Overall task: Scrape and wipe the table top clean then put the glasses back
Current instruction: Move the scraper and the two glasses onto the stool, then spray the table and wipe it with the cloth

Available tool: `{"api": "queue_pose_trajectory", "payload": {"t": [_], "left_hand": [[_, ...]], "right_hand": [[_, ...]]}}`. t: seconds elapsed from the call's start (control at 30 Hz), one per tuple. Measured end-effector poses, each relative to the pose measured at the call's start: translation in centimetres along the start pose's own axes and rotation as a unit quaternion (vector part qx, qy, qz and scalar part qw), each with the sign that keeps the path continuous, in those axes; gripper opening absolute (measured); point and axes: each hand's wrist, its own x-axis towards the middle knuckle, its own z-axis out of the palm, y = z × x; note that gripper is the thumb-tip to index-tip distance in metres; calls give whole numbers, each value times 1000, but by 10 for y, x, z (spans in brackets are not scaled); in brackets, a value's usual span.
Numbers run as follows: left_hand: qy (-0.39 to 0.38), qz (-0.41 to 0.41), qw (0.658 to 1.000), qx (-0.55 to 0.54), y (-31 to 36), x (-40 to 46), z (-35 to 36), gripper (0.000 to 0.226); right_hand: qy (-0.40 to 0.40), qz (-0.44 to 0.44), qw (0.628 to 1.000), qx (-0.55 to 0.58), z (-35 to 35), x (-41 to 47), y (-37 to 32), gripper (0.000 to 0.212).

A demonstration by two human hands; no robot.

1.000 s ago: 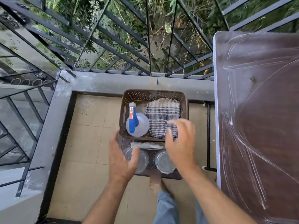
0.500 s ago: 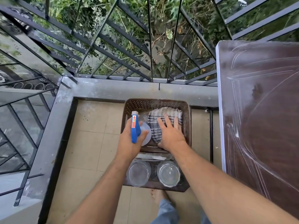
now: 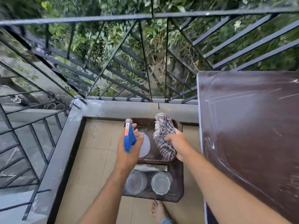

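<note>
My left hand [image 3: 127, 152] grips a spray bottle [image 3: 129, 138] with a blue trigger head and pale body, lifted above the brown basket [image 3: 178, 125]. My right hand [image 3: 176, 143] clutches a striped grey-and-white cloth [image 3: 164, 136], raised and hanging over the same basket. Two clear glasses [image 3: 135, 183] [image 3: 161, 183] stand side by side on a low dark stool [image 3: 178, 191] in front of the basket. The dark brown table top [image 3: 250, 135], streaked with white smears, fills the right side.
A grey ledge [image 3: 129, 109] and black metal railing [image 3: 145, 62] close off the far side and left, with foliage beyond. Beige floor tiles [image 3: 93, 159] lie left of the stool. My bare foot [image 3: 157, 210] shows below the stool.
Both hands reached into the basket, closed on the spray bottle and the cloth, and have lifted them up. The camera has tilted upward toward the railing.
</note>
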Motion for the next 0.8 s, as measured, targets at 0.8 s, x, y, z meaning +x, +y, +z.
{"api": "queue_pose_trajectory", "payload": {"t": [0.8], "left_hand": [[-137,88,986,16,171,-172,240,32]], "right_hand": [[-21,-80,912,401,-338,-163,-60,54]]}}
